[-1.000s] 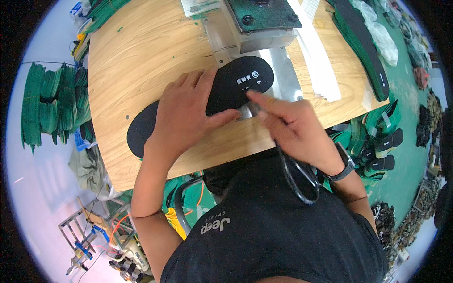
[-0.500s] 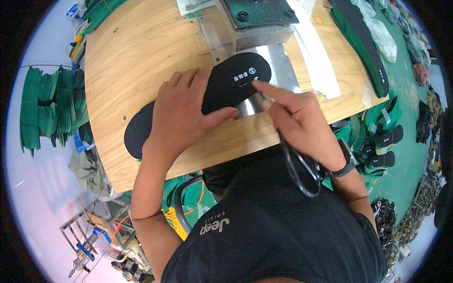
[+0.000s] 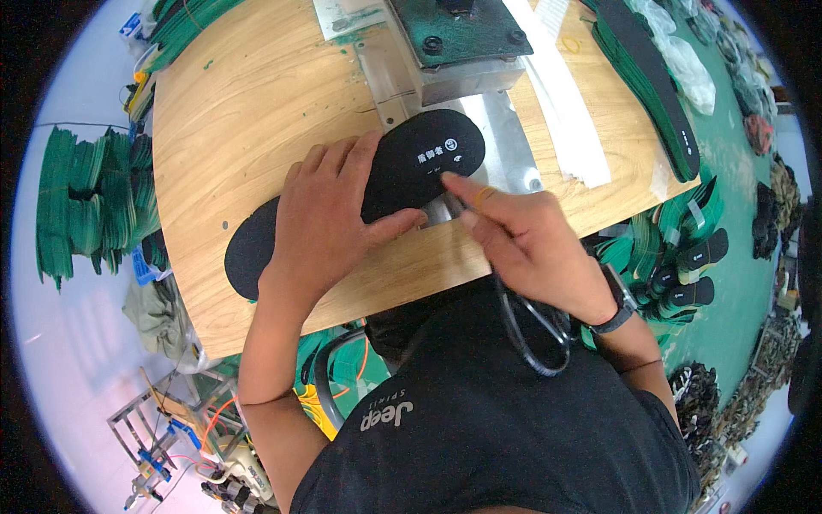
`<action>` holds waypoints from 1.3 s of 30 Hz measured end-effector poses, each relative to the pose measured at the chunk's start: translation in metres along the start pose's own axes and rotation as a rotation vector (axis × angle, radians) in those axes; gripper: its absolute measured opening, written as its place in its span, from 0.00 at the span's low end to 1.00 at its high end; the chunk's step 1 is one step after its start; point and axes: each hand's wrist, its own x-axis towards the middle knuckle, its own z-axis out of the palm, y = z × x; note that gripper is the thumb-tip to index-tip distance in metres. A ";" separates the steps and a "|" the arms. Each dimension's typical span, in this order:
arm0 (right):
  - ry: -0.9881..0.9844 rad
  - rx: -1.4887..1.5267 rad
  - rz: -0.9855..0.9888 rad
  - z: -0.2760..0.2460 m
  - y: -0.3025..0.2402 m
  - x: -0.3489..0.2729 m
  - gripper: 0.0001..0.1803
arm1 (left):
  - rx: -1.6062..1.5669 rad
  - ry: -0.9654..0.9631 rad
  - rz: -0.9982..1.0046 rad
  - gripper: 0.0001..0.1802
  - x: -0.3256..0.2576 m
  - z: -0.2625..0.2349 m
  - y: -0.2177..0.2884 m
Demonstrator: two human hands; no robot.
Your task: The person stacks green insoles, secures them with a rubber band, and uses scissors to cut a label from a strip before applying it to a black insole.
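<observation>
A black shoe insole (image 3: 409, 171) with white printing lies slantwise over the near part of the wooden table, its broad right end over a shiny metal plate (image 3: 514, 158). My left hand (image 3: 321, 201) rests across its middle, fingers over the far side and thumb along the near edge, holding it down. At the near edge of the printed end is my right hand (image 3: 522, 236), its index finger stretched to the insole. That hand is closed on what look like scissors, with dark looped handles (image 3: 548, 364) hanging below the palm; the blades are mostly hidden and blurred.
A metal block machine (image 3: 467, 47) with a green-dusted top stands behind the insole. White paper strips (image 3: 569, 128) and a stack of green-sided insoles (image 3: 646, 94) lie to its right. More green insole bundles (image 3: 90, 201) stand at the left and below the table's right edge.
My right hand and the scissors have shifted slightly left along the insole's near edge. My left hand stays on the insole. The whole view has tilted a little.
</observation>
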 end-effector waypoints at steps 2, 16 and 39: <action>0.014 -0.001 -0.033 0.002 -0.002 0.001 0.18 | -0.020 0.016 0.012 0.46 -0.001 0.000 -0.001; 0.036 0.057 0.074 -0.022 0.009 0.004 0.17 | -0.023 -0.005 -0.013 0.46 -0.002 -0.002 0.000; -0.036 0.240 0.215 -0.021 0.003 0.001 0.17 | 0.045 0.125 0.083 0.43 -0.002 0.002 0.001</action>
